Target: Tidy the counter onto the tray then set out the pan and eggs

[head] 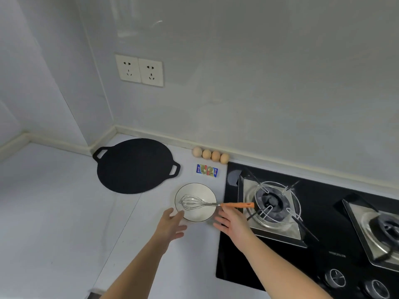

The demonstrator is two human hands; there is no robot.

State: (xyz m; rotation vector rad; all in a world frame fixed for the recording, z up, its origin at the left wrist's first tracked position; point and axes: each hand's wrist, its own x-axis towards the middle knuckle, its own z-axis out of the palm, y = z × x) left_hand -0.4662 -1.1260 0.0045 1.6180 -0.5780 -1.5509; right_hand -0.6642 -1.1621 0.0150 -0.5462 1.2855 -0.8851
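Bare counter (54, 212) is lying open left of the bowl (199, 215) and pan (133, 167), while the whisk (216, 205) is jutting over the stove (321, 203), eggs (211, 156) lining the wall (259, 83).

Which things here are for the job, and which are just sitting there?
For the job: pan, four eggs, bowl with whisk, between left hand and right hand.
Just lying about: two small packets, stove, wall sockets.

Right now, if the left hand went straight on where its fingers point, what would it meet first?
Probably the bowl, at its near rim: the open fingers of the left hand point at it from close by, though their height is unclear.
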